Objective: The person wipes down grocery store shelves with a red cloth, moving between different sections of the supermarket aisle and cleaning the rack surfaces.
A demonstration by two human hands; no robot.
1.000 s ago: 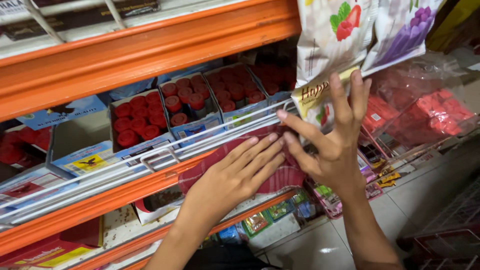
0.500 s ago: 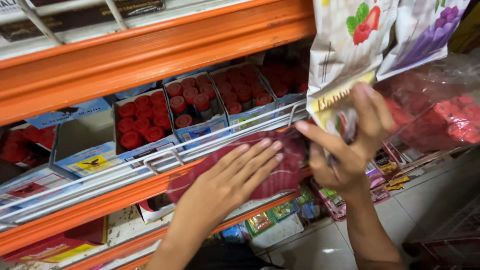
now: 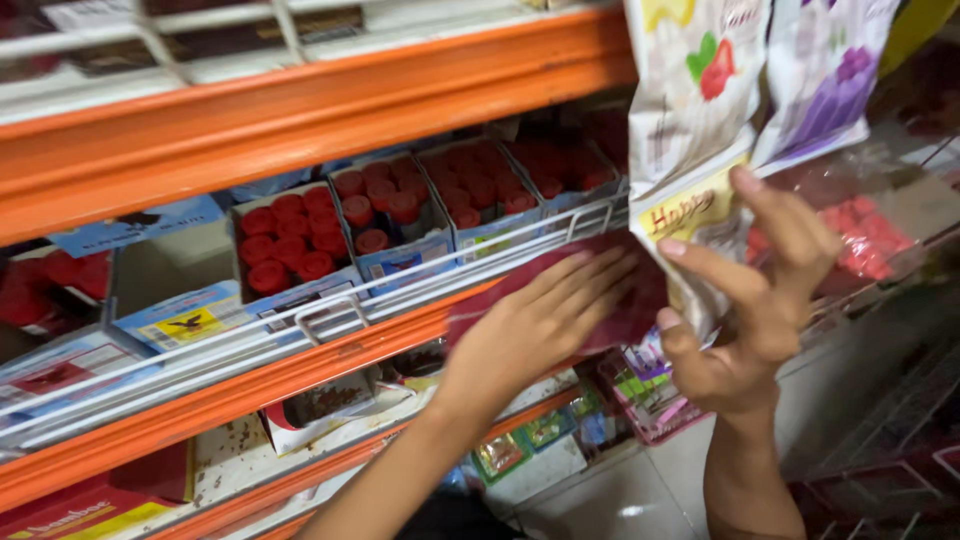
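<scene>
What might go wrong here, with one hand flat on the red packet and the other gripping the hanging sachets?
The right hand pinches the hanging sachet strip; a hard tug might tear it.
The left hand only presses the red packet against the white wire rail, so it may slide off.

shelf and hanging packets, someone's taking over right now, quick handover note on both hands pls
Left hand: flat, fingers spread, pressing a dark red packet against the white wire rail of the orange shelf.
Right hand: pinching the lower edge of a hanging white snack packet.
Boxes of red-capped tubes sit untouched behind the rail.
Done: both packets in hand. Left: neither is released.
</scene>
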